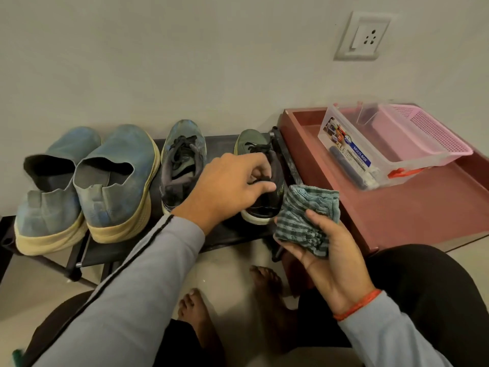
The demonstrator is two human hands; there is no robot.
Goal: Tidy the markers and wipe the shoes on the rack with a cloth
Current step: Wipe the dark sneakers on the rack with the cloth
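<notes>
A: Which step is in hand?

B: The shoe wiping, by the look of it. Nearest, the right hand (pixel 324 247) lies palm up with its fingers curled round a bunched striped cloth (pixel 308 218). Just beyond and to its left, the left hand (pixel 232 185) reaches across and grips the heel collar of the dark lace-up shoe (pixel 260 178), fingers hooked inside the opening, thumb outside. The cloth hangs just beside that shoe's heel; whether it touches cannot be told.

A: So the hands are apart?

B: Near each other, each closed on its own thing.

A: What does the next move call for?

B: Probably the left hand steadying or lifting the shoe while the right brings the cloth onto its heel and side. The shoe sits at the rack's (pixel 230 234) right end, so a tug could slide it off the edge.

A: How many shoes?

B: Four on the rack: two blue slip-ons, one (pixel 55 192) far left of the left hand, the other (pixel 119 181) beside it, then a grey lace-up (pixel 182 165) just left of that hand, then the held one.

A: And the markers?

B: Beyond the right hand, on the reddish tray worktop (pixel 423 207), one clear box (pixel 352 152) holds a dark marker (pixel 344 161) and something pale beside it; their count cannot be told. One pink basket (pixel 428 139) nests against it.
</notes>
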